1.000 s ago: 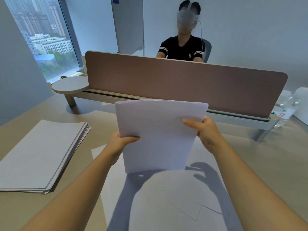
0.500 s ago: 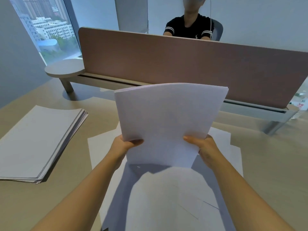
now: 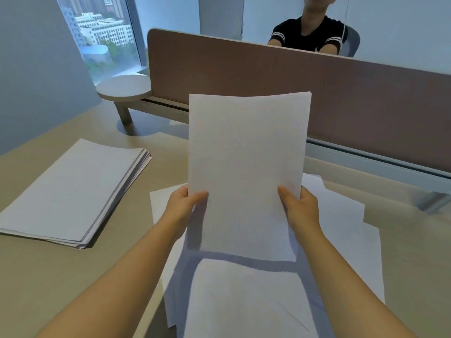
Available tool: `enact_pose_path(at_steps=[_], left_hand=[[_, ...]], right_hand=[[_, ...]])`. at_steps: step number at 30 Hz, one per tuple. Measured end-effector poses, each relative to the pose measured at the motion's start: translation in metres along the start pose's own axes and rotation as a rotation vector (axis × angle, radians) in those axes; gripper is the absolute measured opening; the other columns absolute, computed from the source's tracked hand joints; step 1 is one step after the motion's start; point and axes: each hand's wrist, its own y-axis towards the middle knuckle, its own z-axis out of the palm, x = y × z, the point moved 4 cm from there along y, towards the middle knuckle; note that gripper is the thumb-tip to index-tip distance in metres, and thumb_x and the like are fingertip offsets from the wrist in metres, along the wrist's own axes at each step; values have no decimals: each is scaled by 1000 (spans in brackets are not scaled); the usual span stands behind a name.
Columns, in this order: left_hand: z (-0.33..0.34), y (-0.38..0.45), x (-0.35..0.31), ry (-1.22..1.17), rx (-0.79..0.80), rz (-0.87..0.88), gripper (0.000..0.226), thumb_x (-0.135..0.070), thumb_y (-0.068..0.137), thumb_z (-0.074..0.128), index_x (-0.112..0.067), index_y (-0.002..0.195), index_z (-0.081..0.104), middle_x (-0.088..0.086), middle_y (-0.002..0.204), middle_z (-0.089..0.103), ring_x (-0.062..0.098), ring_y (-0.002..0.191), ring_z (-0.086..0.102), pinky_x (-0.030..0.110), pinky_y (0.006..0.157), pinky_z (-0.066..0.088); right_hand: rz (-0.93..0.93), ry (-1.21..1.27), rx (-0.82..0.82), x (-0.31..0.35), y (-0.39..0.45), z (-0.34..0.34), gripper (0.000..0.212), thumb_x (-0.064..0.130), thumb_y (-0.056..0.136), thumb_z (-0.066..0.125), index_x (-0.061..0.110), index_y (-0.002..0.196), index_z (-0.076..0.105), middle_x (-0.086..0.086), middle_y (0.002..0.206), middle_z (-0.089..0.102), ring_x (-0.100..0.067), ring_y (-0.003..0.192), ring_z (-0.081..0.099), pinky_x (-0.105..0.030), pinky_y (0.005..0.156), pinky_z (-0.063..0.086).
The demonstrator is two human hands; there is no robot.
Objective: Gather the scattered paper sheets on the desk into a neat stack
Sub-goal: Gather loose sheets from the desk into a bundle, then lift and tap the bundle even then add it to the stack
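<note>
Paper sheets, light and floppy, stand upright; left hand and right hand pinch their side edges low, likely the steadiest hold.

We held both forearms stretched forward over the worktop, converging toward the middle. Our left hand gripped the left edge of the upright sheaf of sheets, thumb across its front. Our right hand gripped the right edge likewise, thumb in front, fingers hidden behind the paper.
</note>
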Motion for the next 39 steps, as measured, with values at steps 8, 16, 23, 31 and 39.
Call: enact_pose_path(at_steps=[8, 16, 23, 31, 39], left_hand=[[-119, 26, -28, 221, -172, 12, 23, -12, 96, 39, -10, 115, 51, 6, 107, 58, 25, 94, 54, 31, 71, 43], [-275, 85, -41, 476, -245, -7, 18, 4, 90, 34, -4, 97, 49, 8, 86, 49, 24, 79, 44, 28, 56, 32], [-369, 133, -24, 700, -314, -33, 29, 1, 91, 37, -3, 117, 48, 15, 110, 56, 28, 92, 50, 31, 74, 36], [-375, 135, -12, 1070, -368, 4, 42, 2, 88, 47, -4, 130, 42, 19, 131, 42, 35, 121, 39, 37, 93, 37], [-294, 113, -25, 885, -139, 152, 28, -12, 92, 51, -7, 119, 56, 9, 125, 55, 24, 111, 53, 25, 86, 38]], right_hand=[[121, -42, 59, -3, 3, 125, 13, 12, 96, 39, 13, 87, 49, -2, 74, 52, -16, 67, 47, -26, 61, 41], [248, -265, 190, -27, 0, 269, 28, -5, 85, 46, 8, 60, 45, -5, 58, 44, -17, 53, 38, -26, 52, 34], [345, -366, 210, -60, -9, 370, 29, -9, 81, 46, 8, 58, 42, -7, 62, 47, -22, 55, 43, -28, 53, 39], [336, -464, 166, -68, -12, 382, 20, -5, 77, 56, 10, 67, 49, -3, 64, 53, -22, 61, 54, -46, 78, 55], [285, -425, 84, -50, -11, 311, 20, 7, 87, 52, 16, 69, 51, -7, 88, 59, -24, 83, 58, -38, 84, 50]])
